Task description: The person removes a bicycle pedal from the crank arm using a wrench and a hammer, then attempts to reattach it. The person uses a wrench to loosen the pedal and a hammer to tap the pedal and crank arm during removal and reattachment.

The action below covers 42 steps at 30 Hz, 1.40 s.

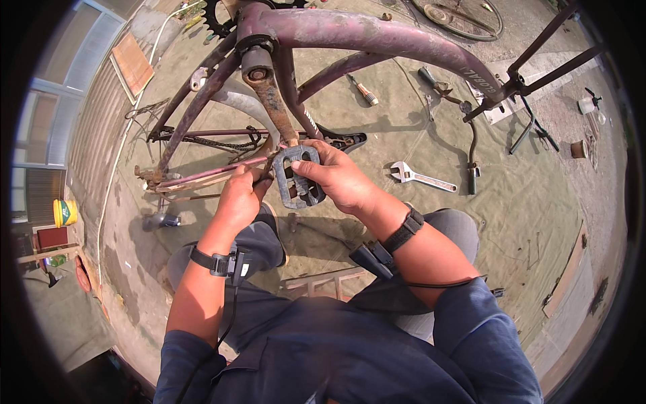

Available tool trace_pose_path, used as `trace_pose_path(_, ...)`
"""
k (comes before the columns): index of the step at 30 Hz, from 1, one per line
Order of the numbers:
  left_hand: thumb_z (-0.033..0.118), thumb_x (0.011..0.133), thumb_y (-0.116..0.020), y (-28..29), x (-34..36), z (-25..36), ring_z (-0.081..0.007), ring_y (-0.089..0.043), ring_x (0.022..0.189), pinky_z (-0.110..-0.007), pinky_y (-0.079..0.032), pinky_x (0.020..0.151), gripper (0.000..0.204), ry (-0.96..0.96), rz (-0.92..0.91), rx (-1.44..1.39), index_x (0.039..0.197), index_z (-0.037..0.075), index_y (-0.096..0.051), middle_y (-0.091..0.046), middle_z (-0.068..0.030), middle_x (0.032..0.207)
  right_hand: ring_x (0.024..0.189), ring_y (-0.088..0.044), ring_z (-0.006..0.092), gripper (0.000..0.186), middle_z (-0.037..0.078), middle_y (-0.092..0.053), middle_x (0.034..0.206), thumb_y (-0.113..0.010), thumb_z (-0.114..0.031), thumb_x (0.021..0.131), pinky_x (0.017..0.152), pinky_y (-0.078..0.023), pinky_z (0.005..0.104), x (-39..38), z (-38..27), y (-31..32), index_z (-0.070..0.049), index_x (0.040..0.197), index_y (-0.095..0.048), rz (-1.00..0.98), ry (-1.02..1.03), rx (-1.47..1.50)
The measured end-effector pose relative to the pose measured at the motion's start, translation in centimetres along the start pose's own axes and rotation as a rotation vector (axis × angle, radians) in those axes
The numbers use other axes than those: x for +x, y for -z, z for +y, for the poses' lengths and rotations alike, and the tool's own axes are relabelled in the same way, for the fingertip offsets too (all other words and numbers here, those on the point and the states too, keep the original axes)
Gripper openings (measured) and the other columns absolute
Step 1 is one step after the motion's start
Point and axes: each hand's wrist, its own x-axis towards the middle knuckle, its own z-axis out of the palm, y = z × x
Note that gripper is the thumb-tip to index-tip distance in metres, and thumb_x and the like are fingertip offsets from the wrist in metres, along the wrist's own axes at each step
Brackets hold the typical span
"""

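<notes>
In front of me a rusty crank arm hangs down from the upturned dull purple bicycle frame. A dark grey platform pedal is at its lower end. My right hand grips the pedal, thumb across its face and fingers behind it. Close on the pedal's left, my left hand is closed around a thin, brownish metal piece beside the crank's end. Its fingers hide most of that piece, so its kind is unclear.
A green cloth covers the ground. On it lie an adjustable wrench, a screwdriver and a handlebar. The frame's fork reaches up at right. A yellow bucket stands at far left, a wheel at the back.
</notes>
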Motion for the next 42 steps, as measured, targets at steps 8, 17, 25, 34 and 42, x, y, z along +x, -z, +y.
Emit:
trace_pose_path(8, 0.002, 0.096, -0.064, 2.5, -0.9, 2.0, -0.016, -0.066, 0.095, -0.029, -0.057, 0.082, 0.02, 0.042, 0.313, -1.032, 0.116, 0.003, -0.061, -0.067, -0.0076, 0.107, 0.092, -0.064, 0.0113, 0.041, 0.005, -0.065, 0.109, -0.066, -0.017, 0.097, 0.08, -0.056, 0.0286, -0.1, -0.6, 0.1, 0.001, 0.13, -0.05, -0.025, -0.035, -0.014)
trace_pose_path(17, 0.0, 0.097, -0.062, 0.9, 1.7, 5.0, -0.0182, -0.067, 0.101, -0.032, -0.056, 0.09, 0.014, -0.069, 0.34, -1.297, 0.112, 0.001, -0.062, -0.069, -0.0118, 0.11, 0.092, -0.064, 0.0112, 0.037, 0.004, -0.066, 0.106, -0.066, -0.015, 0.097, 0.079, -0.055, 0.0276, -0.1, -0.3, 0.1, 0.0, 0.127, -0.053, -0.013, -0.014, 0.038)
trace_pose_path(25, -0.002, 0.097, -0.059, 0.1, 2.0, 4.3, -0.0234, -0.066, 0.108, -0.036, -0.052, 0.099, 0.015, -0.132, 0.228, -1.209, 0.111, 0.002, -0.061, -0.069, -0.0127, 0.113, 0.091, -0.063, 0.0106, 0.037, 0.004, -0.066, 0.106, -0.066, -0.014, 0.097, 0.079, -0.054, 0.0261, -0.1, -0.4, 0.0, 0.0, 0.128, -0.054, -0.026, -0.036, 0.052)
trace_pose_path(34, 0.035, 0.102, -0.057, -1.6, 1.4, 2.8, -0.0234, -0.065, 0.108, -0.04, -0.052, 0.096, 0.032, 0.168, 0.204, -1.535, 0.115, 0.007, -0.063, -0.069, -0.0091, 0.115, 0.095, -0.064, 0.0131, 0.04, 0.006, -0.066, 0.109, -0.067, -0.014, 0.095, 0.086, -0.054, 0.0287, 0.2, -0.2, 0.1, 0.002, 0.129, -0.053, -0.075, 0.014, 0.078)
trace_pose_path(42, 0.036, 0.102, -0.056, -2.6, 1.8, 2.6, -0.0222, -0.067, 0.105, -0.038, -0.054, 0.093, 0.031, 0.229, 0.15, -1.636, 0.115, 0.009, -0.063, -0.069, -0.0111, 0.115, 0.101, -0.063, 0.0156, 0.043, 0.009, -0.066, 0.113, -0.068, -0.012, 0.093, 0.093, -0.051, 0.031, 0.0, -0.3, 0.2, 0.004, 0.129, -0.053, -0.032, 0.004, 0.089)
